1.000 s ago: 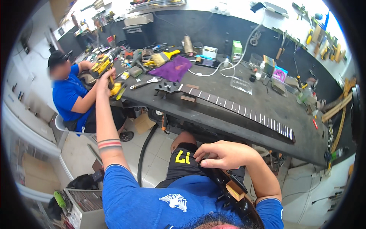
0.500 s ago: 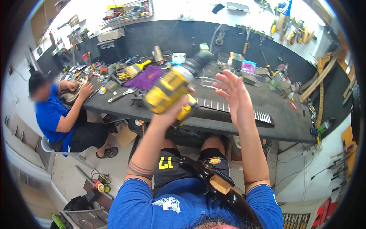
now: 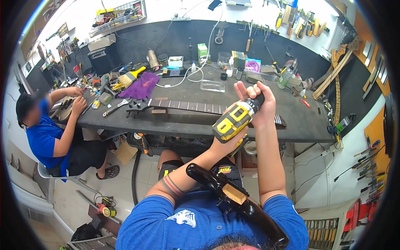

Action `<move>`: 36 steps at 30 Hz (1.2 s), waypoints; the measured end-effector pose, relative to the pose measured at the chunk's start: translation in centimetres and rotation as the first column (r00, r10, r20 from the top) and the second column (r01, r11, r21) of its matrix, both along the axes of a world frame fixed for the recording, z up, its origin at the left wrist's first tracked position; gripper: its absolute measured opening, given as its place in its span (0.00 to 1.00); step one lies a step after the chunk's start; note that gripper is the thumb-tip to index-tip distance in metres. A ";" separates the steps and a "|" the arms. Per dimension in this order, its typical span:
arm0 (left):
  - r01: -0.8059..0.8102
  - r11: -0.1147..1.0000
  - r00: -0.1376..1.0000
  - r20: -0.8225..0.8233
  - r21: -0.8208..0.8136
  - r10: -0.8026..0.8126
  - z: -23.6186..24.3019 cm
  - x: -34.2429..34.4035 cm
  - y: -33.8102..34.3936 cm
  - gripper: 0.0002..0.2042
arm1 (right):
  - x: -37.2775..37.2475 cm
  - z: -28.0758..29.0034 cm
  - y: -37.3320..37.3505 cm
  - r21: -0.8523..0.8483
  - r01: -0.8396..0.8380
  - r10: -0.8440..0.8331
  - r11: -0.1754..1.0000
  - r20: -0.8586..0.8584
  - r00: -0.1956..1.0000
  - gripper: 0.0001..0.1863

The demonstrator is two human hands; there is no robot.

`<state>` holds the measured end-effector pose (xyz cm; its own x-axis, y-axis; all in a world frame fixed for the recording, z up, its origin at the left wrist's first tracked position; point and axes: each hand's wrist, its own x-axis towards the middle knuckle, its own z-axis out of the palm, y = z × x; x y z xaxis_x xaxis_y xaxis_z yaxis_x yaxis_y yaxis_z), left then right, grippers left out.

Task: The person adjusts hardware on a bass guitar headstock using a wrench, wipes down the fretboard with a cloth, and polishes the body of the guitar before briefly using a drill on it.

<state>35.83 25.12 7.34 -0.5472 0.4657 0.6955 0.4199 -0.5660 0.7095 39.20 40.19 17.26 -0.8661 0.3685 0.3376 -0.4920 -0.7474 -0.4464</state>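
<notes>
My left hand point(image 3: 227, 146) grips the handle of a yellow and black cordless drill point(image 3: 233, 121), held up in front of me over the edge of the dark workbench point(image 3: 300, 125). My right hand point(image 3: 258, 102) is wrapped around the drill's black chuck at its front end. A guitar neck point(image 3: 187, 106) with a dark fretboard lies along the bench just behind the drill. A glossy black guitar body point(image 3: 233, 198) with a small wooden block rests on my lap against my blue shirt.
A person in a blue shirt point(image 3: 46, 125) sits at the left end of the bench, hands on a small part. A purple cloth point(image 3: 141, 85), brush, wrench, white cable and bottles litter the bench. Tools hang on the back wall point(image 3: 291, 18). A black hose point(image 3: 135, 171) runs down to the tiled floor.
I have brought the drill from the left side of the bench to in front of me. My right hand, open half a second ago, now grips the chuck.
</notes>
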 end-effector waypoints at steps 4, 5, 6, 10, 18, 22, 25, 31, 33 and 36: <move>0.178 0.969 0.894 0.439 -0.174 -0.085 1.0 0.7 -1.0 0.27 | -0.7 1.6 -2.4 0.043 0.188 -0.193 0.981 0.247 0.950 0.23; 0.178 0.965 0.898 0.433 -0.190 -0.081 0.2 0.2 -1.1 0.29 | -1.2 1.4 -1.6 0.042 0.183 -0.188 0.982 0.246 0.951 0.23; 0.162 0.980 0.887 0.452 -0.115 -0.093 -0.2 0.2 -1.3 0.32 | -2.3 0.8 0.2 0.197 0.185 -0.227 0.963 0.214 0.950 0.23; 0.038 0.997 0.883 0.469 -0.069 -0.002 -1.4 0.3 -2.5 0.37 | -5.8 -2.7 12.1 0.790 -0.008 -0.582 0.613 0.458 0.672 0.23; 0.006 1.000 0.842 0.539 0.030 -0.021 0.4 -0.2 -2.9 0.13 | -9.6 -11.0 27.8 0.735 -0.665 -0.987 -0.132 -0.035 0.157 0.28; -0.125 0.992 0.829 0.551 0.020 0.093 -1.1 -2.3 -4.8 0.13 | -16.2 -11.0 19.7 0.640 -0.653 -0.895 -0.406 -0.421 0.144 0.27; -0.106 0.994 0.819 0.568 0.022 0.074 -1.5 -2.5 -5.0 0.13 | -17.9 -10.8 19.1 0.600 -0.688 -0.909 -0.409 -0.335 0.248 0.25; -0.049 0.995 0.805 0.593 0.086 -0.011 -1.1 -2.3 -5.0 0.15 | -19.0 -13.2 22.2 0.590 -0.715 -0.926 -0.374 -0.287 0.247 0.22; -0.064 0.995 0.794 0.608 0.079 0.003 -1.8 -2.9 -5.3 0.15 | -20.4 -12.9 21.0 0.685 -0.651 -0.945 -0.326 -0.238 0.223 0.22; 0.088 0.993 0.758 0.641 0.081 -0.119 -1.8 -2.0 -4.0 0.13 | -16.7 -10.8 26.8 0.962 -0.271 -0.980 -0.021 0.034 0.198 0.26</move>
